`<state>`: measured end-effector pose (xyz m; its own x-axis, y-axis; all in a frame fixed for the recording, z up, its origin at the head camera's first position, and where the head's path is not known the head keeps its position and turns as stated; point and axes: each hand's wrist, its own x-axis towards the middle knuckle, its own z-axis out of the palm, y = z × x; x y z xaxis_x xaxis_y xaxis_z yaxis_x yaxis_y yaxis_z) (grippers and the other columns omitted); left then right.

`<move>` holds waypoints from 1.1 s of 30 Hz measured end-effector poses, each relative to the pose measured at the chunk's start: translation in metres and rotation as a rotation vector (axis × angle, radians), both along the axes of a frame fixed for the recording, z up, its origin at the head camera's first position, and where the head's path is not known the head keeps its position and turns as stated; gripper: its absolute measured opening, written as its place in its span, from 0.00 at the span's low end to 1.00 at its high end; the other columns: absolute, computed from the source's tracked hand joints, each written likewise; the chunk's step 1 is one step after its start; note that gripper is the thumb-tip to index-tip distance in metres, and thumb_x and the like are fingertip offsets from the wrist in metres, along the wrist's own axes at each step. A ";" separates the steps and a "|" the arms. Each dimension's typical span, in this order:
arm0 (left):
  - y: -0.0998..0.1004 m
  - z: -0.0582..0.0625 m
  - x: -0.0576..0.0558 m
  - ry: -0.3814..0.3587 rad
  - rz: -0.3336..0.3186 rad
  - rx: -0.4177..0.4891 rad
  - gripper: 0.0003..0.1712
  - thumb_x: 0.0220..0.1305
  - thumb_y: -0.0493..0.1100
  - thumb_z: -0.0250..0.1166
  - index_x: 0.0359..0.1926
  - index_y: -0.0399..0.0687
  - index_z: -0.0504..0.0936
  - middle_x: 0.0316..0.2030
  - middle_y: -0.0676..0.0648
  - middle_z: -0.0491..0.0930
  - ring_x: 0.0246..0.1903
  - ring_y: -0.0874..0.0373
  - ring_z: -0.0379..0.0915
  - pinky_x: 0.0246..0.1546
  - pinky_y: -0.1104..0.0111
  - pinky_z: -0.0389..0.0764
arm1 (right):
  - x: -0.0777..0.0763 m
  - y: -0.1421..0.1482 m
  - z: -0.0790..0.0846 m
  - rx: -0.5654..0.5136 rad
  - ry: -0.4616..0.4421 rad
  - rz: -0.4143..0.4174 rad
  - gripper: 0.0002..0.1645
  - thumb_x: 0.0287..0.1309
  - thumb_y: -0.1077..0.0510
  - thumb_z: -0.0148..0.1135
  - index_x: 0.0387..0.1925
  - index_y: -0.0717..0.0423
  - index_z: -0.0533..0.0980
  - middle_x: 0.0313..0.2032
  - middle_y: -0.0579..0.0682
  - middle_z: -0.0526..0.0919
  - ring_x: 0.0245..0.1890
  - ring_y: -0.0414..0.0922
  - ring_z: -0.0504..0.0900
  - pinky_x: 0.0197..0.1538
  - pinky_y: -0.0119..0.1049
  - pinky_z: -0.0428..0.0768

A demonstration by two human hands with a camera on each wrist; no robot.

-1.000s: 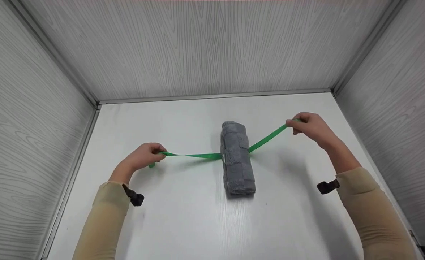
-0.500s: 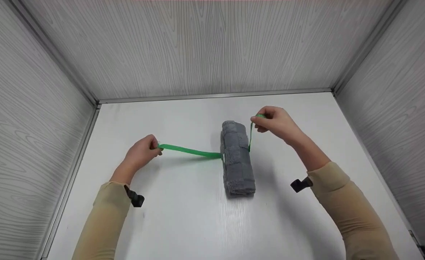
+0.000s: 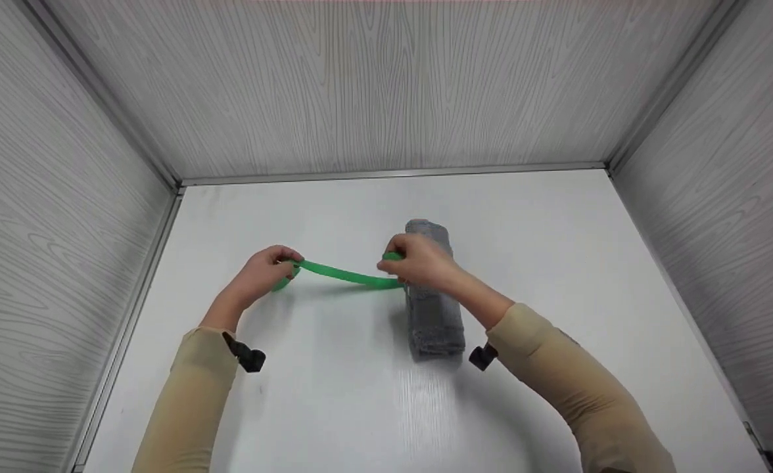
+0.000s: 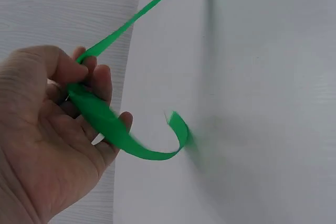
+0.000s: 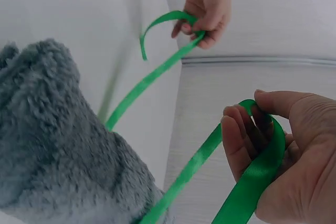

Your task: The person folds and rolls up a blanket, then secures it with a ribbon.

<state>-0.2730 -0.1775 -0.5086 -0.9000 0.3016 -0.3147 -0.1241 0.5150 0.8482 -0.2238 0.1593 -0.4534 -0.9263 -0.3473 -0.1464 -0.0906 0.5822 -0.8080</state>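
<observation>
A rolled grey fluffy towel point(image 3: 434, 322) lies lengthwise on the white table, with a green ribbon point(image 3: 347, 274) running beneath its middle. My left hand point(image 3: 261, 276) pinches one end of the ribbon, left of the towel; in the left wrist view a loose curled tail hangs below the fingers. Above the towel's upper half, my right hand point(image 3: 422, 263) pinches the other end between thumb and fingers. Close up in the right wrist view, the ribbon point(image 5: 191, 169) loops through the right hand point(image 5: 294, 150), beside the fluffy towel point(image 5: 58, 145).
Grey wood-grain panels point(image 3: 386, 85) wall the white table point(image 3: 334, 394) at the back and both sides, with metal strips along the joints. Small black wrist cameras point(image 3: 250, 358) sit at both sleeve cuffs.
My right hand has swept left from the table's right side to over the towel, bringing its ribbon end across. My left hand has stayed nearly in place, rising slightly.
</observation>
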 end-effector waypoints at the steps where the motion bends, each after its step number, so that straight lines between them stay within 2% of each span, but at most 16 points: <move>1: 0.000 0.001 0.000 -0.004 0.003 0.002 0.20 0.73 0.42 0.50 0.59 0.39 0.78 0.57 0.34 0.75 0.52 0.42 0.74 0.59 0.47 0.70 | 0.001 -0.007 -0.005 0.022 -0.009 0.014 0.10 0.68 0.50 0.67 0.41 0.53 0.80 0.36 0.53 0.84 0.32 0.54 0.87 0.31 0.38 0.84; 4: 0.000 0.002 -0.001 0.006 0.001 -0.005 0.22 0.76 0.46 0.50 0.59 0.40 0.80 0.58 0.34 0.76 0.53 0.41 0.74 0.60 0.46 0.70 | 0.005 -0.026 -0.021 0.090 -0.022 0.057 0.08 0.68 0.53 0.67 0.42 0.53 0.80 0.34 0.50 0.84 0.29 0.51 0.87 0.30 0.39 0.84; 7: 0.001 0.003 -0.001 0.043 -0.012 -0.037 0.21 0.79 0.47 0.51 0.60 0.43 0.82 0.58 0.36 0.77 0.53 0.41 0.75 0.57 0.51 0.74 | 0.009 -0.042 -0.036 0.170 -0.002 0.100 0.07 0.67 0.56 0.67 0.43 0.53 0.81 0.33 0.47 0.84 0.26 0.46 0.86 0.31 0.38 0.83; 10: 0.004 0.004 0.000 0.083 -0.021 -0.073 0.19 0.80 0.46 0.52 0.60 0.47 0.82 0.57 0.39 0.78 0.53 0.43 0.76 0.52 0.57 0.76 | 0.011 -0.054 -0.047 0.259 0.044 0.151 0.08 0.67 0.56 0.68 0.45 0.54 0.83 0.36 0.46 0.85 0.30 0.42 0.84 0.36 0.37 0.82; 15: 0.010 0.006 -0.002 0.138 -0.009 -0.077 0.16 0.79 0.45 0.54 0.60 0.48 0.81 0.55 0.43 0.77 0.50 0.48 0.75 0.51 0.58 0.76 | 0.016 -0.060 -0.055 0.356 0.056 0.265 0.14 0.67 0.47 0.67 0.48 0.49 0.85 0.42 0.44 0.86 0.41 0.40 0.82 0.44 0.37 0.81; 19: 0.016 0.012 -0.004 0.166 0.032 -0.048 0.13 0.77 0.42 0.56 0.57 0.43 0.76 0.52 0.42 0.76 0.50 0.48 0.71 0.52 0.58 0.75 | 0.018 -0.053 -0.053 0.328 0.028 0.311 0.13 0.69 0.44 0.65 0.43 0.47 0.86 0.36 0.38 0.84 0.36 0.38 0.80 0.42 0.35 0.80; 24: 0.020 0.022 -0.004 0.190 0.055 -0.019 0.12 0.75 0.39 0.56 0.55 0.41 0.73 0.50 0.42 0.76 0.50 0.49 0.71 0.53 0.58 0.74 | 0.013 -0.031 -0.045 0.219 0.021 0.267 0.14 0.72 0.47 0.62 0.42 0.50 0.86 0.31 0.38 0.83 0.31 0.38 0.79 0.37 0.35 0.78; 28: 0.023 0.033 -0.002 0.228 0.044 -0.010 0.12 0.74 0.39 0.57 0.54 0.41 0.73 0.50 0.42 0.77 0.51 0.49 0.71 0.55 0.56 0.74 | 0.003 -0.007 -0.036 0.132 0.069 0.140 0.11 0.73 0.50 0.61 0.43 0.50 0.85 0.33 0.41 0.85 0.33 0.40 0.82 0.37 0.36 0.79; 33: 0.033 0.051 0.004 0.274 0.009 -0.011 0.13 0.74 0.41 0.58 0.55 0.43 0.74 0.49 0.44 0.78 0.49 0.49 0.71 0.52 0.57 0.73 | -0.007 0.015 -0.024 -0.035 0.103 0.000 0.10 0.73 0.52 0.62 0.46 0.50 0.85 0.38 0.46 0.85 0.38 0.46 0.84 0.39 0.37 0.82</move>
